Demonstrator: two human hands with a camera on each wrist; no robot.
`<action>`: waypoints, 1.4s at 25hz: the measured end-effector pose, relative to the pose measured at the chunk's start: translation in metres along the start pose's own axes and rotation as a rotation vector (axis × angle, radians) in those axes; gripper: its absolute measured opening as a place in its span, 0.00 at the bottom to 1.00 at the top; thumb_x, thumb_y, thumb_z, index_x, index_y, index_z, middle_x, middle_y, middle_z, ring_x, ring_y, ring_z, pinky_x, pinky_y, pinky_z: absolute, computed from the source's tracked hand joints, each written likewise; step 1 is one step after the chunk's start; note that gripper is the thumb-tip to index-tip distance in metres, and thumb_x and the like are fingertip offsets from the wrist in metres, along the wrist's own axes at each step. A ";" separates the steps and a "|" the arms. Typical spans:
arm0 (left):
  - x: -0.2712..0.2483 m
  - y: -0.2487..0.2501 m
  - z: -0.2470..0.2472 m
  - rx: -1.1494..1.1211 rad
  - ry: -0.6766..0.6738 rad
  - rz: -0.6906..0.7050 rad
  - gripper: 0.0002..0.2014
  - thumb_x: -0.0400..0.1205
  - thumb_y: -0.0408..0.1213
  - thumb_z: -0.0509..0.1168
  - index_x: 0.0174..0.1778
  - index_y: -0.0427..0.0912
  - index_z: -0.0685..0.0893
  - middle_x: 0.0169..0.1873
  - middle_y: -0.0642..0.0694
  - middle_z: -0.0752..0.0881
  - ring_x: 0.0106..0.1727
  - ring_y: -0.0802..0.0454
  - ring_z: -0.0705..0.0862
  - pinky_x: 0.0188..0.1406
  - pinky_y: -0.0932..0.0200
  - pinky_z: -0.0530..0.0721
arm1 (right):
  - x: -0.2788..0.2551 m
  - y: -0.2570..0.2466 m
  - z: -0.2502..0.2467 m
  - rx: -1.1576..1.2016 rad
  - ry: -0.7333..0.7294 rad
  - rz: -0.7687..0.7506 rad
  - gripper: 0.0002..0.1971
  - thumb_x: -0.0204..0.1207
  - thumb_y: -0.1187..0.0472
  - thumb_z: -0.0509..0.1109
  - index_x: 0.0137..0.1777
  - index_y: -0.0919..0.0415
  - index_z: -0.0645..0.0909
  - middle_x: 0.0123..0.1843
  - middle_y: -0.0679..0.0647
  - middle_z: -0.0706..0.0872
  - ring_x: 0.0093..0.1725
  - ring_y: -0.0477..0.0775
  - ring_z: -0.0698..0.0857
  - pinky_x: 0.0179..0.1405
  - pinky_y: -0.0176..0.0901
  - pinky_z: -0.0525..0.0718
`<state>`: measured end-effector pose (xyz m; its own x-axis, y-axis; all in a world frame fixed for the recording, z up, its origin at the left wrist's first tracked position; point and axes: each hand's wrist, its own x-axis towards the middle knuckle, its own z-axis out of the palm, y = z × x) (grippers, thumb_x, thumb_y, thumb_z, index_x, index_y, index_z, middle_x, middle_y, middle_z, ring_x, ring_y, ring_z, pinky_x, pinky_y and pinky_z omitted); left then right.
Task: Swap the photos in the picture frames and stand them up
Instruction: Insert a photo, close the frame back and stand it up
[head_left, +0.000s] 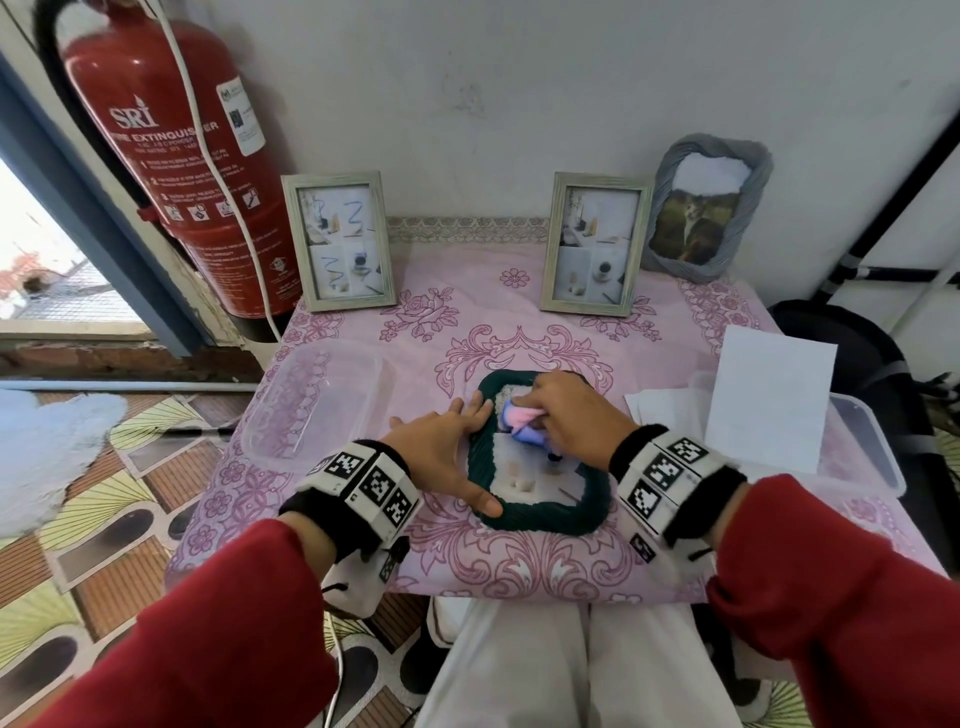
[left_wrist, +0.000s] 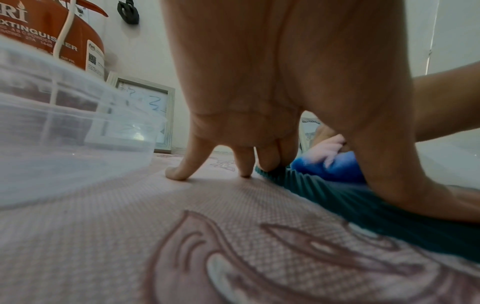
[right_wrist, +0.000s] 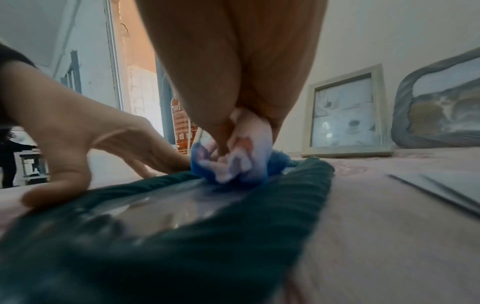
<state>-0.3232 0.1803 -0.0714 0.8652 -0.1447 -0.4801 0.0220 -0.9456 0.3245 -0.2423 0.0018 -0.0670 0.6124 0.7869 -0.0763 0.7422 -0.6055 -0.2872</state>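
- A dark green ribbed picture frame lay flat, glass up, near the 6 o'clock edge of the table, on a pink floral tablecloth.
- The left hand rested spread on the frame's 9 o'clock edge, fingers straight; the thumb pressed the 7 o'clock corner, and in the left wrist view the outer fingertips touched the cloth beside the frame. It grasped nothing.
- The right hand was clenched around a bunched blue-and-pink cloth, pressing it on the glass toward the frame's 12 o'clock end.
- Two pale wooden frames stood against the wall, one at 11 o'clock and one at 1 o'clock; just beside the latter, a grey ribbed frame held a cat photo.
- A clear plastic container sat at 9 o'clock; white sheets of paper lay at 3 o'clock.
- A red fire extinguisher hung at 10 o'clock beyond the table.
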 end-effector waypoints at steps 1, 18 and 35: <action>0.000 0.000 0.000 -0.003 0.000 -0.001 0.62 0.62 0.63 0.75 0.82 0.52 0.39 0.82 0.56 0.37 0.84 0.54 0.44 0.78 0.30 0.53 | -0.005 -0.001 0.002 0.024 -0.010 -0.014 0.03 0.67 0.72 0.68 0.40 0.71 0.82 0.38 0.60 0.78 0.42 0.59 0.77 0.39 0.43 0.67; -0.003 0.002 0.002 -0.046 -0.003 -0.024 0.61 0.64 0.62 0.75 0.82 0.54 0.39 0.82 0.54 0.39 0.83 0.55 0.40 0.78 0.28 0.47 | -0.030 0.002 0.014 0.445 0.091 0.132 0.20 0.86 0.59 0.52 0.75 0.63 0.68 0.77 0.58 0.70 0.79 0.56 0.64 0.78 0.44 0.58; -0.005 0.001 0.002 -0.127 0.057 0.028 0.58 0.66 0.57 0.76 0.83 0.49 0.45 0.83 0.52 0.46 0.84 0.54 0.45 0.82 0.38 0.48 | -0.057 0.033 0.016 0.572 0.343 0.434 0.26 0.69 0.63 0.77 0.68 0.64 0.78 0.43 0.60 0.84 0.41 0.52 0.81 0.44 0.41 0.81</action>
<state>-0.3284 0.1794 -0.0699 0.8934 -0.1499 -0.4236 0.0581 -0.8963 0.4396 -0.2571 -0.0615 -0.0872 0.9336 0.3575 -0.0222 0.2199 -0.6210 -0.7523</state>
